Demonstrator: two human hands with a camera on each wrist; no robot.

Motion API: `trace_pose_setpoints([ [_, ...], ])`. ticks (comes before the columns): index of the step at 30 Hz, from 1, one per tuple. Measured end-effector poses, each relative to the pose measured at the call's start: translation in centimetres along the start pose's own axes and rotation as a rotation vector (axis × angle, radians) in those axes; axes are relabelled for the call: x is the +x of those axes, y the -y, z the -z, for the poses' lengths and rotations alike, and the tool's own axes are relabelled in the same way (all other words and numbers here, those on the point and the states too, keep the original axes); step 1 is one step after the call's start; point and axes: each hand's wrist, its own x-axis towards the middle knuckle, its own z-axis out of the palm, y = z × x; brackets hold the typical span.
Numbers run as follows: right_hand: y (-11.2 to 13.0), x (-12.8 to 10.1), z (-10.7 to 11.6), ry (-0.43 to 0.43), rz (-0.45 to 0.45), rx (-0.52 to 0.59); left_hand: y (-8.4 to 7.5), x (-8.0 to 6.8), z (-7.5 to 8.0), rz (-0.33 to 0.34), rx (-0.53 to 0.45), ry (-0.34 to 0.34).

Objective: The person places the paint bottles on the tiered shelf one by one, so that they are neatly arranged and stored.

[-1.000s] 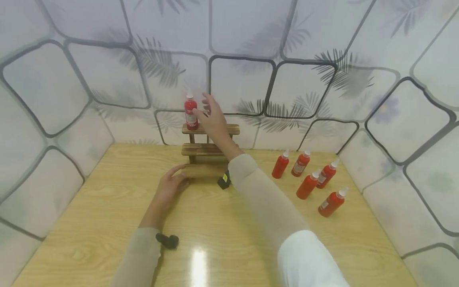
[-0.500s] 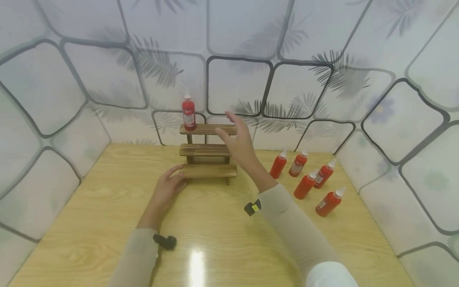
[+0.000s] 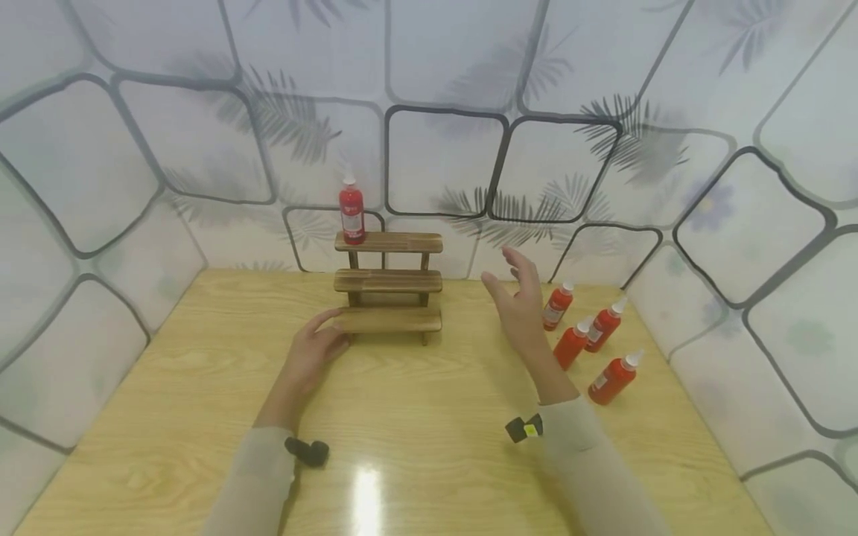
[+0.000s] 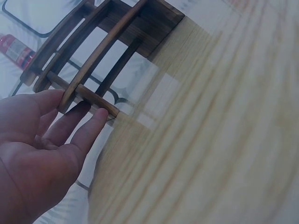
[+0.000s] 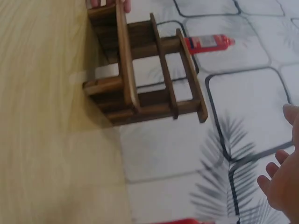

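Note:
A three-tier wooden shelf rack (image 3: 389, 281) stands against the back wall. My left hand (image 3: 313, 359) holds the left end of its lowest step, thumb and fingers on either side of the wood, as the left wrist view shows. One red squeeze bottle (image 3: 352, 216) with a white nozzle cap is upright on the left end of the top step. Away from the rack, my right hand (image 3: 523, 313) hovers with fingers spread and nothing in them. It is beside a group of similar red bottles (image 3: 558, 307), and it hides part of that group.
More red bottles stand to the right, one nearer the front (image 3: 613, 380) and one behind it (image 3: 605, 327). The wooden table (image 3: 429, 417) meets patterned walls (image 3: 442, 164) at the back and both sides.
My right hand has moved away from the bottle on the top step, rightward and down to the bottle group. The left hand has kept its hold on the rack.

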Motion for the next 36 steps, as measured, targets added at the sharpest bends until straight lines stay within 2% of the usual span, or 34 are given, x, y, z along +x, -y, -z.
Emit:
trace_pose_setpoints([
  [7, -2.6, -1.8, 2.5, -0.077, -0.183, 0.011, 0.0, -0.1, 0.2, 0.014, 0.002, 0.005],
  [10, -3.6, -2.4, 2.9, -0.097, -0.214, 0.034, 0.0, -0.2, 0.3, 0.010, 0.008, 0.011],
  [17, -6.0, -3.4, 2.6, -0.163, -0.299, 0.101, 0.0, -0.2, 0.2, 0.002, 0.010, 0.015],
  [22, -7.8, -3.3, 2.0, -0.215, -0.321, 0.126, 0.1, -0.1, 0.1, 0.008, -0.006, 0.021],
  [26, -9.1, -3.2, 1.7, -0.206, -0.353, 0.152, 0.2, 0.0, 0.2, 0.013, -0.019, 0.030],
  [33, -7.6, -2.7, 1.6, -0.209, -0.424, 0.292, 0.2, 0.0, 0.2, 0.010, -0.017, 0.033],
  [36, -8.5, -2.6, 1.3, -0.218, -0.442, 0.297, 0.2, 0.0, 0.1, 0.008, -0.025, 0.020],
])
